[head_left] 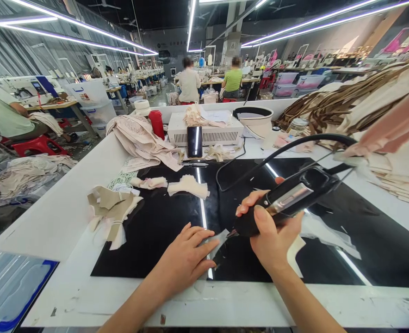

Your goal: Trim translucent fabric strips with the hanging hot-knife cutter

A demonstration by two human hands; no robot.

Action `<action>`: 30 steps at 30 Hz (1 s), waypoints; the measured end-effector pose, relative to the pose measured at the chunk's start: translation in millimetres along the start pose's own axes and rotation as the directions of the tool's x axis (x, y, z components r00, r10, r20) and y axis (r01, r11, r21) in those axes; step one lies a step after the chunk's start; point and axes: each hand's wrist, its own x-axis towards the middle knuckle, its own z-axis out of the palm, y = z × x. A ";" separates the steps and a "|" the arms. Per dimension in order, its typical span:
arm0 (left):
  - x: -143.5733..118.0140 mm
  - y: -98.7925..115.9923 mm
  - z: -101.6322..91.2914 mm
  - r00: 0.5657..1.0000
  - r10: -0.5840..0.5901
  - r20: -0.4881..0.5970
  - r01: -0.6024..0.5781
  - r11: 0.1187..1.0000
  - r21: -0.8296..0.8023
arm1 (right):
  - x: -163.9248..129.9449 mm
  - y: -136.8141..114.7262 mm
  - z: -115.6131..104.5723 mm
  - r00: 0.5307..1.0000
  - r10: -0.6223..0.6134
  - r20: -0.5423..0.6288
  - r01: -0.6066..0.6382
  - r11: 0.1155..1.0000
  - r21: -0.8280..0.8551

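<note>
My right hand (274,236) is wrapped round a black corded handheld cutter (291,196) with a silver plate on its body. Its thin metal tip points down and left, meeting the end of a small translucent fabric piece (219,243). On the black board (149,254), my left hand (187,256) lies flat with its fingers spread, the fingertips resting on that same piece. Part of the piece is hidden under those fingers. Beneath and beside the right hand lie a sheer white fabric piece (329,236) and a cream one (295,254).
Cream padded pieces (189,186) and tied beige bundles (112,208) lie at left. Behind the board stand a phone (194,142), a vented white box (211,134) and a red cup (156,124). The cutter's cable (237,175) loops across. Fabric stacks (399,171) fill the right. People sit farther back.
</note>
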 end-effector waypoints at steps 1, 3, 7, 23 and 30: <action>0.2 0.2 -0.3 1.000 -0.001 0.003 0.001 1.000 0.002 | 0.1 -0.2 0.2 1.000 -0.003 0.001 0.003 1.000 0.008; 0.6 0.6 -0.6 1.000 0.000 0.003 0.000 1.000 0.003 | -0.5 -0.1 0.8 1.000 0.001 0.012 -0.001 1.000 0.018; 1.5 0.8 -0.8 1.000 -0.002 0.011 0.002 1.000 0.004 | -2.7 0.9 1.8 1.000 0.020 0.017 -0.020 1.000 0.015; -0.5 -12.0 13.2 0.939 -0.205 -0.275 0.188 0.978 -0.087 | 1.1 -8.1 2.9 1.000 0.015 0.020 -0.013 0.997 -0.082; 0.1 -10.4 10.8 0.926 -0.249 -0.284 0.191 0.957 -0.216 | 8.9 -24.9 -18.5 0.995 -0.086 0.054 0.102 0.860 -0.500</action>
